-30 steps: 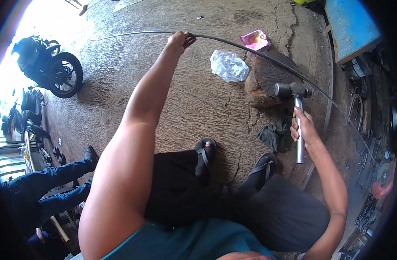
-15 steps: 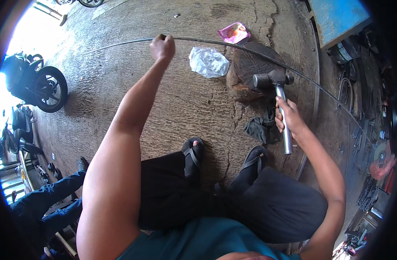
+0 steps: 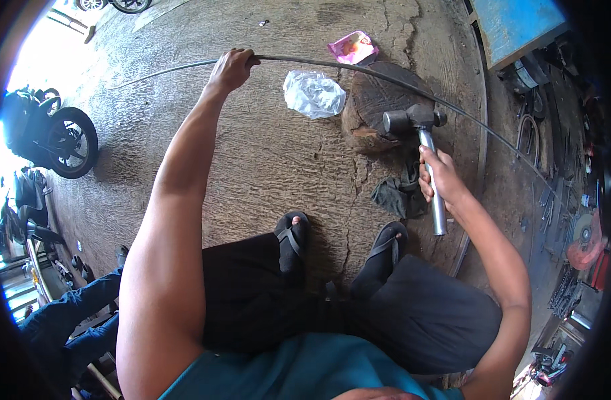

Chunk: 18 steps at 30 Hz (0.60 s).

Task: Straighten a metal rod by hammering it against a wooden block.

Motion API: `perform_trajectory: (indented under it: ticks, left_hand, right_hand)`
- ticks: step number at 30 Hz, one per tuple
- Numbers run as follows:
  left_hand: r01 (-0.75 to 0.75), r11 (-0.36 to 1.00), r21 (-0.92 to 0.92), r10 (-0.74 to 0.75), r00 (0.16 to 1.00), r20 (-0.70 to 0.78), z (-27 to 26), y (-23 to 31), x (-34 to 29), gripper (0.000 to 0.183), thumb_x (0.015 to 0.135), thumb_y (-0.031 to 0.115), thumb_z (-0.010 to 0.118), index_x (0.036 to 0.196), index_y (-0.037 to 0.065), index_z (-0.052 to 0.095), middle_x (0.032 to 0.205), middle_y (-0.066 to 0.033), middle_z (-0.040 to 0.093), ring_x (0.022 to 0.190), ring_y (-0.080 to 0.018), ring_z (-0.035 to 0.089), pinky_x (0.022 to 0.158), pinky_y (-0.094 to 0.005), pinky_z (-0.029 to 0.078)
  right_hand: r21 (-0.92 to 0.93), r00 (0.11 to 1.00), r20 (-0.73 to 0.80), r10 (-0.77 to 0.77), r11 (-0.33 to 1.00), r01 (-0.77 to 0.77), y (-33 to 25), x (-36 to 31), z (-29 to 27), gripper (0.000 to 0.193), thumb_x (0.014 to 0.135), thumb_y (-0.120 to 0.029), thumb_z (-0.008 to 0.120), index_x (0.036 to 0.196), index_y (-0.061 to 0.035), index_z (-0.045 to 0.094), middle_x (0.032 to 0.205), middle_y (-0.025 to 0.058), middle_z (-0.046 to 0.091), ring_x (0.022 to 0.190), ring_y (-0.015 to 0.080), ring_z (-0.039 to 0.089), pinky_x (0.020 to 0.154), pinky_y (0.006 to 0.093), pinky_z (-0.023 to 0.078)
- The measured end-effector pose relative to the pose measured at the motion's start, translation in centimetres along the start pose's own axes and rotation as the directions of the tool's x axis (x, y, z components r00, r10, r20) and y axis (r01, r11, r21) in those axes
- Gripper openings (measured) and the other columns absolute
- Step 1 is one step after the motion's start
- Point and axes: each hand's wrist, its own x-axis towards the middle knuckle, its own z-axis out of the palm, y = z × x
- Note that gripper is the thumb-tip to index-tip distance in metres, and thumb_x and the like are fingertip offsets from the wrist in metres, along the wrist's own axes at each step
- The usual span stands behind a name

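Note:
A long, thin metal rod (image 3: 399,83) arcs across the scene from far left to right, passing over a round wooden stump (image 3: 374,100). With my left arm stretched out far, my left hand (image 3: 232,69) is closed around the rod to the left of the stump. My right hand (image 3: 441,179) grips a hammer (image 3: 427,137) by its silver metal handle. The dark hammer head is at the stump's near right side, below the rod in the picture; whether it touches the stump I cannot tell.
A clear plastic bag (image 3: 314,95) and a pink packet (image 3: 354,48) lie beside the stump. Dark cloth (image 3: 395,198) lies before it. Motorbikes (image 3: 71,143) stand at left, near a person's jeans-clad legs (image 3: 85,293). A blue metal surface (image 3: 519,27) and scattered tools line the right.
My left hand has shifted a little left and turned, its knuckles now over the rod. The hammer stays in my right hand at nearly the same spot beside the stump.

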Motion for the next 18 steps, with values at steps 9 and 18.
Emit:
perform_trajectory:
  ticks: [9,18]
  left_hand:
    - [-0.070,0.993,-0.091,0.087,0.976,0.200,1.8,8.3,2.0,0.026,0.092,0.034,0.063,0.097,0.009,0.071,0.084,-0.0128,0.070,0.079,-0.0287,0.067,0.072,-0.0422,0.051]
    - [0.190,0.937,-0.293,0.042,0.771,0.636,2.9,8.4,6.0,0.055,0.094,0.055,0.053,0.080,0.005,0.073,0.064,-0.0054,0.064,0.063,-0.0174,0.060,0.060,-0.0363,0.047]
  right_hand:
    - [-0.057,0.997,-0.025,-0.076,0.996,0.075,-1.0,-0.7,-0.3,0.035,0.096,-0.039,0.055,0.087,-0.0078,0.043,0.057,0.0002,0.044,0.036,0.0089,0.043,0.031,0.0261,0.036]
    - [-0.268,0.900,-0.325,-0.292,0.941,0.209,-3.9,-0.4,-3.3,0.032,0.096,-0.034,0.058,0.085,-0.0065,0.044,0.057,0.0021,0.048,0.037,0.0106,0.047,0.033,0.0272,0.038]
